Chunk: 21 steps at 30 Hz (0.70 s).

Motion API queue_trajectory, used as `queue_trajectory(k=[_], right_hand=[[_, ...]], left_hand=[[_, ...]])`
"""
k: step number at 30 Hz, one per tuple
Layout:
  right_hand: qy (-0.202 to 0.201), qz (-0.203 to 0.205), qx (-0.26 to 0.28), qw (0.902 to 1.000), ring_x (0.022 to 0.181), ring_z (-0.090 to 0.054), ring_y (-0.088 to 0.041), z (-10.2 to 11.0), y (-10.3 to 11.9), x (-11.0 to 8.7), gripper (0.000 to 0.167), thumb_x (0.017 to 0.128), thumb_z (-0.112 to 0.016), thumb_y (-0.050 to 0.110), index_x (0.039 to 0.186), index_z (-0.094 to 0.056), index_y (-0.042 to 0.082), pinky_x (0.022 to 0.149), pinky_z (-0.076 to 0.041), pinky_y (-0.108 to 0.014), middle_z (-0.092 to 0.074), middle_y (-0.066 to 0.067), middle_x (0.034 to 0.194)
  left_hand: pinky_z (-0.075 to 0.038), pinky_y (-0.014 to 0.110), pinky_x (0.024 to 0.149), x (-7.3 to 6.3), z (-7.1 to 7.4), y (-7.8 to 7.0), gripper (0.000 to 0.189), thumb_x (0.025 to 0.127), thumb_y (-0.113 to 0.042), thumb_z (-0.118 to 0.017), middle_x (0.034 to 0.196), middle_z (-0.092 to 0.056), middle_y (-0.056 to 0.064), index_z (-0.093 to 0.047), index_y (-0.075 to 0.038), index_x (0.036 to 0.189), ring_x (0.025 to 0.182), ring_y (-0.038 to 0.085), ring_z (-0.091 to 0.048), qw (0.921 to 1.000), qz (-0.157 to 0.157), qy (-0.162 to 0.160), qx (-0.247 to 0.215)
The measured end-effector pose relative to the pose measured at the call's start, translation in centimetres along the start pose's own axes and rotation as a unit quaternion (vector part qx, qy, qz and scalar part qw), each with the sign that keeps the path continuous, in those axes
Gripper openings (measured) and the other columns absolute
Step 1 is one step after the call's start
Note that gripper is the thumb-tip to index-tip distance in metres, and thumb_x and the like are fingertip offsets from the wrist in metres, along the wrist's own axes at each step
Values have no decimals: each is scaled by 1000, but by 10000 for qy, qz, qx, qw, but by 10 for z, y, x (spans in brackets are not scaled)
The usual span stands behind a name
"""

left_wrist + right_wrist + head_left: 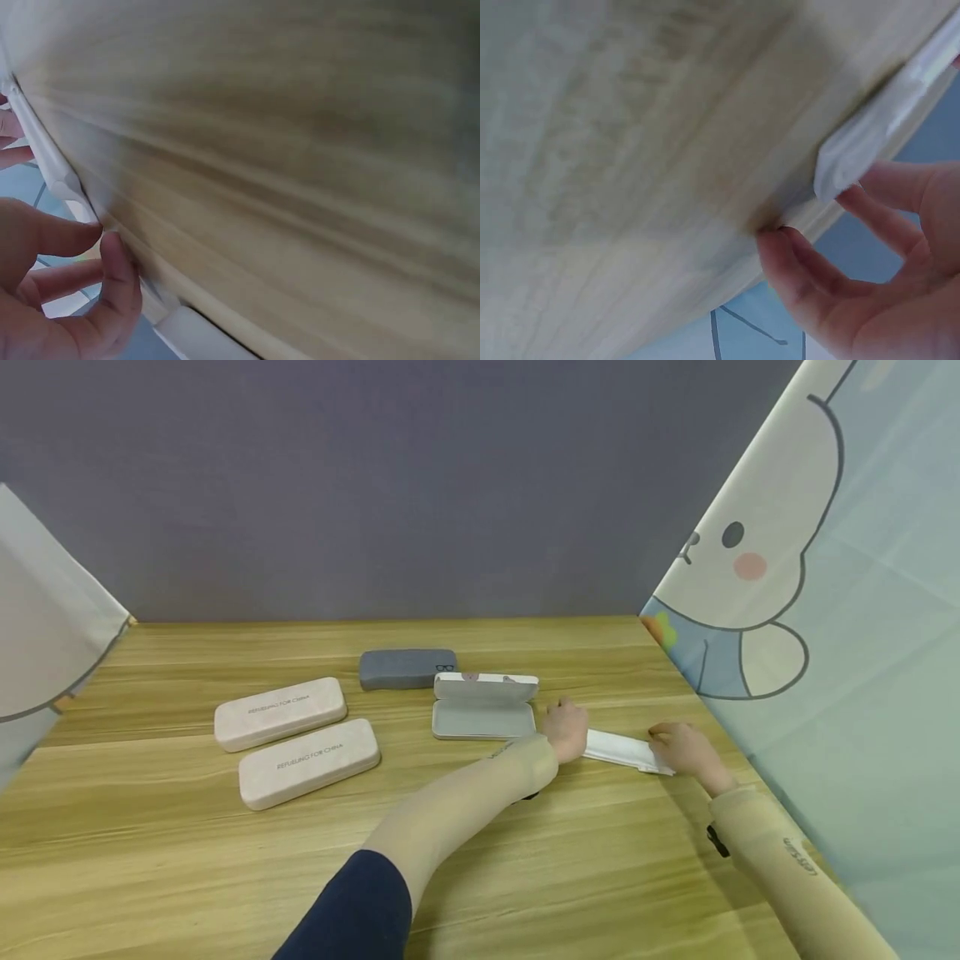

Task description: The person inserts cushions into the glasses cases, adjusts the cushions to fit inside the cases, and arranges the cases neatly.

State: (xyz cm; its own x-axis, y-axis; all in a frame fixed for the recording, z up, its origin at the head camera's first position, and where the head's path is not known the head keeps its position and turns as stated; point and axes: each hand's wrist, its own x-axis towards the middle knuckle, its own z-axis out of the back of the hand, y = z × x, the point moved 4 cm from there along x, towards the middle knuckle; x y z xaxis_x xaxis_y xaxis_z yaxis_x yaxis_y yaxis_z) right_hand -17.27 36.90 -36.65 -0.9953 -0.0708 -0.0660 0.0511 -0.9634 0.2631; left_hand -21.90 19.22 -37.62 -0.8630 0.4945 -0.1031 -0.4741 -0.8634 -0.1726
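A long white cloth-like pouch (621, 750) lies on the wooden table between my two hands. My left hand (567, 729) is at its left end; in the left wrist view the thumb and a finger (116, 259) come together at the pouch's edge. The right end is pinched by my right hand (688, 750); in the right wrist view its thumb (900, 184) and index finger meet the pouch tip, while other fingertips touch the table. Left of my left hand stands an open glasses case (483, 720) with a grey inside.
A closed dark grey-blue glasses case (401, 668) lies behind the open one. Two pale closed cases, an upper one (281, 720) and a lower one (311, 768), lie side by side on the left. A printed curtain (840, 760) borders the table's right side.
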Motion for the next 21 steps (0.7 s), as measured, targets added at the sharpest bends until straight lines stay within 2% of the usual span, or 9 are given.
queue_trajectory(k=[5,9,12,16,21], right_hand=[[-223,-270,116,9993,82,-65,-43,-3,1,-2,23,88,-58,6,101,-68,-11,71,-54,-51,-68,-31,97],[-192,-576,200,9980,74,-65,-34,-4,3,-4,21,88,-57,6,97,-70,-8,62,-53,-43,-68,-28,92],[-174,-639,194,9976,74,-65,-34,-3,4,-5,20,88,-57,6,97,-70,-7,61,-53,-43,-68,-28,93],[-223,-453,152,9986,76,-65,-38,-2,6,-8,19,87,-58,4,95,-70,-9,64,-53,-46,-68,-29,93],[-217,-323,175,9991,74,-64,-37,-2,4,-10,17,86,-58,2,91,-69,-10,64,-53,-47,-68,-30,91]], left_hand=[[-56,20,65,1,-2,0,23,94,-14,-58,113,-61,7,-68,-10,115,94,16,-62,9999,-53,-101,-95],[-55,19,63,0,-4,-2,24,94,-15,-58,119,-62,8,-68,-10,115,95,17,-63,9993,-3,-145,-351],[-53,18,57,-1,-5,-5,24,94,-15,-58,118,-64,7,-69,-9,114,90,15,-64,9995,-42,-187,-271],[-51,17,55,-3,-6,-9,21,90,-13,-63,106,-66,4,-70,-11,110,87,14,-64,9995,-123,-287,-31],[-50,17,51,-3,-4,-8,20,87,-8,-65,104,-68,6,-71,-9,107,80,13,-65,9987,-192,-357,-322]])
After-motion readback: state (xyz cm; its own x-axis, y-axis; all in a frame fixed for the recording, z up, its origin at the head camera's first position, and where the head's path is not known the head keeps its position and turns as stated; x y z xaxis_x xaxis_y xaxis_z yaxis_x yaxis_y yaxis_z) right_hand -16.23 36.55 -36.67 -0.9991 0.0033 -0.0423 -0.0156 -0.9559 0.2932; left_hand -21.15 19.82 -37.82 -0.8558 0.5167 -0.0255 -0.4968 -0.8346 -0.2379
